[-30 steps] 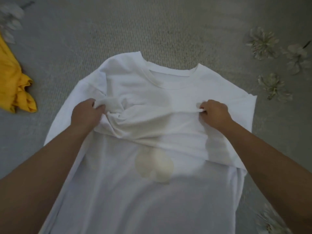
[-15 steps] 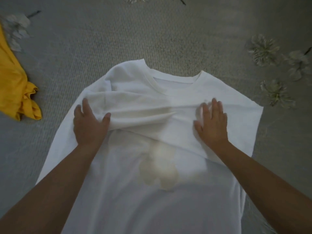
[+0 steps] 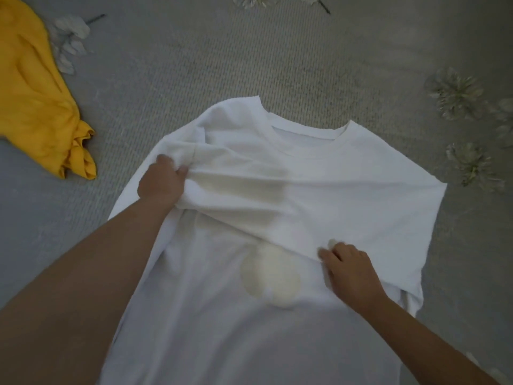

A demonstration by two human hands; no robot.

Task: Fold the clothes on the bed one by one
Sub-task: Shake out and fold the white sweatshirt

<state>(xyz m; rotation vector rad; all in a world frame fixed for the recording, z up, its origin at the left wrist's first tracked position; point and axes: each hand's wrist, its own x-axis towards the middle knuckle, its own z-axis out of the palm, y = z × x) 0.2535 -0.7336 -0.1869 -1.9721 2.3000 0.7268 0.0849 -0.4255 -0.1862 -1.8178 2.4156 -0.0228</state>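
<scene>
White shirt (image 3: 319, 190) lies flat on grey bed (image 3: 194, 65), collar far from person. Half second ago both hands pressed flat. Now left hand (image 3: 161, 182) pinches folded sleeve edge, right hand (image 3: 349, 268) slid nearer, fingers curled on fold. Still tidying. Yellow cloth (image 3: 36, 101) left of shirt waits.
</scene>
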